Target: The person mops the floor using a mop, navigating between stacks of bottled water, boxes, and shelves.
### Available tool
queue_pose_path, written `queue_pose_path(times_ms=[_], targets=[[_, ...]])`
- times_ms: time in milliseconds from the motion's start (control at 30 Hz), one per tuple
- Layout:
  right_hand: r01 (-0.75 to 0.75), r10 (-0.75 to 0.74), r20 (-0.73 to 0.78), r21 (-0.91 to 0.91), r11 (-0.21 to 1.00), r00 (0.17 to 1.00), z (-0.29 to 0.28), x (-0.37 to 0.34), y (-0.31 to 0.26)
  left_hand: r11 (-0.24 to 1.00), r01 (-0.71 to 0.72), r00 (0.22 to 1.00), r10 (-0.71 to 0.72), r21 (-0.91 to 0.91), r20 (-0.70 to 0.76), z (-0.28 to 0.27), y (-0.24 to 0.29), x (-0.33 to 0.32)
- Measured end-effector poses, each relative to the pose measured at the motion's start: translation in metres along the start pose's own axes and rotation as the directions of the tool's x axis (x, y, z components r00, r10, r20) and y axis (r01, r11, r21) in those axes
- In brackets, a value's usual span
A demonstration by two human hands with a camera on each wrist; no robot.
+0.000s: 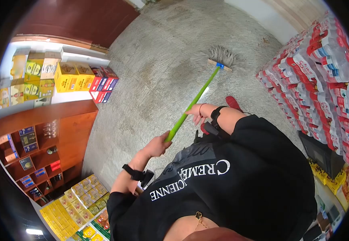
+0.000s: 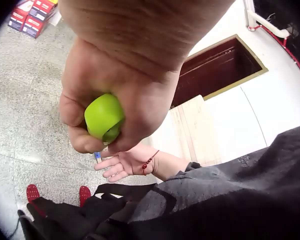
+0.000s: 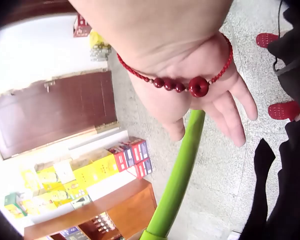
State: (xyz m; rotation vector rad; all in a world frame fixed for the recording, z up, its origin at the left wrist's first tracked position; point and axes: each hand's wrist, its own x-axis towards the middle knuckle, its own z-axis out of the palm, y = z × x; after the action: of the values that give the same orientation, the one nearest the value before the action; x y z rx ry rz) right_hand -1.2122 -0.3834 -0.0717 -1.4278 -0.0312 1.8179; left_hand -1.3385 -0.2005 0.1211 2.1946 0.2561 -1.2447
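Observation:
A mop with a bright green handle (image 1: 198, 94) slants away from me across the floor, its grey string head (image 1: 222, 56) spread on the concrete beyond a blue clamp (image 1: 219, 65). My left hand (image 1: 157, 145) grips the handle near its top end. In the left wrist view, the fingers curl round the green end cap (image 2: 104, 116). Farther down the handle lies my right hand (image 1: 197, 112), wearing a red beaded bracelet (image 3: 177, 86). Its fingers (image 3: 229, 117) are extended loosely, and the handle passes beneath the palm between thumb and fingers.
Stacked shrink-wrapped bottle packs (image 1: 303, 76) stand on the right. Yellow cartons (image 1: 74, 76), red-blue boxes (image 1: 103, 83) and a wooden shelf unit (image 1: 72, 132) line the left. More yellow boxes (image 1: 72, 203) sit low at left. A red shoe (image 1: 234, 103) shows near the mop.

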Motion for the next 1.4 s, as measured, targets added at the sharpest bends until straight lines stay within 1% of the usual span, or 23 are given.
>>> queue_pose_path(times_ms=[33,100,133,167,233,267,367,400,467,600,667,700,900,967,1000,1033,1100,1133,1167,1233,1300,1367,1400], targets=[[0.001,-0.001,-0.002,0.012,1.000,1.000,-0.016,-0.005,0.006,1.000,-0.002,1.000,0.002,0.008,0.009,-0.003,0.019,0.013],[0.012,0.018,-0.124,0.239,0.971,0.992,-0.060,-0.018,0.014,1.000,-0.002,1.000,0.003,-0.026,0.028,-0.011,0.066,0.048],[0.054,0.030,-0.202,0.401,0.915,0.979,-0.082,-0.020,0.021,0.998,-0.040,0.999,0.040,0.040,0.011,-0.014,0.095,0.063],[0.053,0.034,-0.201,0.410,0.911,0.979,-0.106,-0.021,0.029,0.998,-0.040,0.999,0.040,0.045,0.020,-0.014,0.117,0.084],[0.266,-0.024,-0.373,0.612,0.744,0.928,-0.157,-0.030,0.041,0.982,-0.172,0.985,0.174,0.078,-0.019,-0.013,0.160,0.129],[0.347,-0.023,-0.452,0.650,0.676,0.892,-0.181,-0.038,0.046,0.977,-0.199,0.980,0.200,0.079,-0.004,-0.014,0.183,0.151],[0.545,0.043,-0.656,0.661,0.516,0.753,-0.250,-0.070,0.051,0.960,-0.240,0.969,0.245,0.143,-0.017,-0.012,0.256,0.210],[0.545,0.054,-0.657,0.666,0.510,0.752,-0.265,-0.088,0.050,0.959,-0.244,0.969,0.248,0.144,-0.005,-0.009,0.275,0.228],[0.600,0.084,-0.764,0.565,0.566,0.640,-0.295,-0.127,0.044,0.954,-0.285,0.958,0.286,0.090,-0.001,-0.010,0.310,0.261],[0.651,0.057,-0.796,0.532,0.541,0.602,-0.347,-0.158,0.057,0.974,-0.224,0.973,0.222,0.028,0.061,-0.024,0.375,0.282],[0.561,0.042,-0.731,0.558,0.612,0.681,-0.357,-0.182,0.055,0.973,-0.227,0.972,0.224,0.036,0.072,-0.029,0.393,0.287],[0.563,0.044,-0.734,0.557,0.610,0.678,-0.361,-0.185,0.056,0.973,-0.227,0.972,0.223,0.049,0.079,-0.031,0.399,0.289],[0.537,0.063,-0.706,0.590,0.602,0.705,-0.354,-0.174,0.057,0.968,-0.249,0.968,0.246,0.044,0.056,-0.022,0.392,0.282],[0.451,0.089,-0.666,0.592,0.668,0.741,-0.346,-0.147,0.062,0.972,-0.228,0.973,0.226,0.049,0.041,-0.015,0.369,0.277],[0.487,0.079,-0.676,0.601,0.634,0.732,-0.332,-0.139,0.062,0.963,-0.251,0.968,0.249,0.097,0.029,-0.010,0.347,0.278],[0.479,0.071,-0.670,0.596,0.645,0.739,-0.317,-0.133,0.061,0.952,-0.272,0.962,0.272,0.143,0.015,-0.009,0.331,0.269],[0.357,0.041,-0.587,0.545,0.759,0.808,-0.280,-0.117,0.064,0.980,-0.181,0.983,0.179,0.079,0.038,-0.002,0.289,0.245],[0.304,-0.014,-0.554,0.437,0.846,0.833,-0.263,-0.100,0.069,0.983,-0.182,0.983,0.181,0.040,0.022,0.005,0.262,0.232],[0.130,0.041,-0.485,0.315,0.940,0.874,-0.247,-0.082,0.070,0.983,-0.184,0.983,0.184,0.002,0.001,0.013,0.235,0.217],[0.024,0.058,-0.399,0.198,0.980,0.915,-0.193,-0.061,0.075,0.991,-0.122,0.993,0.122,-0.055,0.003,0.032,0.189,0.174],[0.056,-0.043,-0.311,0.032,0.998,0.950,-0.135,-0.055,0.086,0.992,-0.065,0.998,0.066,-0.110,0.005,0.053,0.148,0.128],[-0.023,0.023,-0.228,0.002,1.000,0.973,-0.074,-0.061,0.091,0.984,0.026,0.999,-0.021,-0.176,0.028,0.083,0.112,0.078],[-0.047,0.047,-0.125,0.005,0.999,0.991,-0.047,-0.051,0.100,0.981,0.035,0.999,-0.032,-0.192,0.016,0.099,0.091,0.053]])
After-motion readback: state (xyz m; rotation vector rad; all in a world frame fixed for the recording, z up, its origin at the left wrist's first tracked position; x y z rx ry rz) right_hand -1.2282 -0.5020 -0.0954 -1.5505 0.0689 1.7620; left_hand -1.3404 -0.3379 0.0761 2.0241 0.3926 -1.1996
